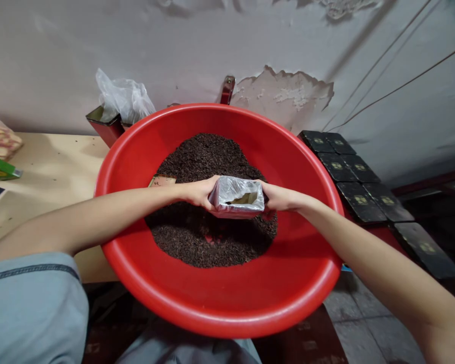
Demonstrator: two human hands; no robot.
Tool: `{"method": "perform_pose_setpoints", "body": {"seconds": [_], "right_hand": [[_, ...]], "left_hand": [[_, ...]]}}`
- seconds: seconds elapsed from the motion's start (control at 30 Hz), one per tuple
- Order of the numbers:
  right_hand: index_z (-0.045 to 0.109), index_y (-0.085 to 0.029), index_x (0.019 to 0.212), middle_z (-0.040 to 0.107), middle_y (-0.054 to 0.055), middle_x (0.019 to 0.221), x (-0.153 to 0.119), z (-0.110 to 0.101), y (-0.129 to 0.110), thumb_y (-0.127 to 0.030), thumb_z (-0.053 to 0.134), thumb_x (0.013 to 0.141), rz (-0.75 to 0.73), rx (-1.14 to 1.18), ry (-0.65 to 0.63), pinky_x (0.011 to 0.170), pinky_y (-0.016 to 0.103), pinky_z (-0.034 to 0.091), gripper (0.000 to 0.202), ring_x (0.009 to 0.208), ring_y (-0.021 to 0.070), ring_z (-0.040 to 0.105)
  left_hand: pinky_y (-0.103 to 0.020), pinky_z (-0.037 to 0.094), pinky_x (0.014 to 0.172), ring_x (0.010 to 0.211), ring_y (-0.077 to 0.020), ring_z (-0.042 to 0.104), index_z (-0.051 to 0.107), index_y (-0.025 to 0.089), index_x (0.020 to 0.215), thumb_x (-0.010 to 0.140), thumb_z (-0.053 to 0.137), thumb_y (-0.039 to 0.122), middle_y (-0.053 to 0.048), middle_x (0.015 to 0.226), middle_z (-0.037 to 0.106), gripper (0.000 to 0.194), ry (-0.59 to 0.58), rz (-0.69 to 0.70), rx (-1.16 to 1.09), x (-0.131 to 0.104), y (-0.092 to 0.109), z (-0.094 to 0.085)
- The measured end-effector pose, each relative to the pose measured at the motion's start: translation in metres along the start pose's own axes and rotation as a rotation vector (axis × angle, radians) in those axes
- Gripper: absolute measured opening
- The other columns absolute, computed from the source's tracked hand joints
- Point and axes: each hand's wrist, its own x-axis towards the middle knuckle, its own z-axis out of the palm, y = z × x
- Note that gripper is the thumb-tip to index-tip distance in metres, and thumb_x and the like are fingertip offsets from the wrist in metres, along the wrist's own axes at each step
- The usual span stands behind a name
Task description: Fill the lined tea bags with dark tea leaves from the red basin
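Note:
Between my two hands is a red tin (237, 215) lined with a clear plastic bag (227, 188), its mouth facing up toward me. My left hand (203, 192) grips one short side, and my right hand (275, 196) is closed round the opposite side. The tin is above a wide red basin (212, 298) with a heap of dark loose tea leaves (205, 247) in it. How much is inside the tin cannot be made out. Partly behind my left forearm, a flat pale piece (163, 180) sticks out of the leaves.
Square black-lidded tins (364, 199) stand in rows at the right. At the back left are an open red tin (104, 124) and a crumpled plastic bag (125, 96). A green box (0, 167) lies on the pale table (53, 162). Behind the basin rises a peeling wall (197, 50).

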Motion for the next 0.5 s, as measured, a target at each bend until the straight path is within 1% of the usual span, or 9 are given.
{"method": "perform_pose_setpoints", "body": {"seconds": [0.1,0.17,0.23,0.3,0.33,0.4,0.47,0.5], "right_hand": [[0.029,-0.029,0.153,0.072,0.003,0.107,0.004,-0.003,0.007,-0.015,0.077,0.062,0.080,0.136,-0.080,0.072,0.045,0.068,0.104,0.076,0.0231,0.075],[0.026,-0.029,0.155,0.073,0.002,0.106,0.006,-0.005,0.011,-0.016,0.079,0.061,0.101,0.183,-0.107,0.077,0.047,0.068,0.109,0.082,0.0248,0.076],[0.027,-0.030,0.155,0.073,0.004,0.114,0.009,-0.006,0.014,-0.017,0.081,0.060,0.113,0.195,-0.120,0.080,0.047,0.068,0.111,0.091,0.0263,0.076],[0.030,-0.031,0.155,0.072,0.007,0.126,0.011,-0.006,0.016,-0.015,0.079,0.060,0.114,0.180,-0.119,0.081,0.046,0.068,0.108,0.099,0.0272,0.075],[0.032,-0.031,0.155,0.070,0.008,0.130,0.012,-0.006,0.017,-0.014,0.078,0.061,0.110,0.165,-0.112,0.080,0.046,0.068,0.106,0.101,0.0275,0.074],[0.033,-0.030,0.155,0.069,0.010,0.133,0.012,-0.003,0.016,-0.015,0.078,0.063,0.087,0.121,-0.081,0.078,0.045,0.068,0.103,0.102,0.0276,0.074],[0.034,-0.029,0.156,0.070,0.011,0.129,0.011,0.001,0.012,-0.016,0.078,0.066,0.046,0.068,-0.048,0.075,0.044,0.068,0.102,0.097,0.0265,0.074],[0.035,-0.029,0.157,0.071,0.011,0.126,0.011,0.003,0.010,-0.016,0.079,0.067,0.018,0.044,-0.039,0.074,0.044,0.068,0.101,0.093,0.0253,0.074]], "left_hand": [[-0.049,0.040,0.123,0.139,-0.0405,0.056,0.048,0.012,0.147,0.058,0.091,0.040,-0.018,0.144,0.062,0.103,-0.012,-0.017,-0.055,0.000,-0.009,0.005],[-0.048,0.042,0.121,0.136,-0.0397,0.058,0.048,0.012,0.148,0.058,0.092,0.040,-0.018,0.143,0.063,0.105,-0.006,-0.052,-0.080,-0.001,-0.015,0.009],[-0.048,0.045,0.119,0.134,-0.0395,0.059,0.046,0.011,0.150,0.054,0.094,0.040,-0.018,0.141,0.064,0.111,0.023,-0.096,-0.087,-0.003,-0.019,0.012],[-0.046,0.050,0.113,0.131,-0.0388,0.060,0.045,0.013,0.153,0.053,0.094,0.039,-0.017,0.139,0.066,0.114,0.029,-0.156,-0.103,-0.005,-0.019,0.011],[-0.045,0.054,0.107,0.128,-0.0378,0.062,0.044,0.015,0.154,0.053,0.093,0.038,-0.016,0.138,0.067,0.115,0.006,-0.210,-0.110,-0.006,-0.018,0.008],[-0.040,0.060,0.091,0.117,-0.0346,0.068,0.046,0.023,0.156,0.055,0.091,0.035,-0.013,0.133,0.070,0.111,-0.079,-0.378,-0.111,-0.007,-0.010,-0.003],[-0.036,0.062,0.080,0.109,-0.0313,0.071,0.053,0.029,0.151,0.057,0.089,0.030,-0.010,0.128,0.072,0.101,-0.158,-0.555,-0.125,-0.009,0.003,-0.018],[-0.035,0.062,0.078,0.108,-0.0302,0.071,0.057,0.030,0.147,0.057,0.088,0.027,-0.009,0.125,0.073,0.095,-0.169,-0.620,-0.154,-0.010,0.010,-0.025]]}}
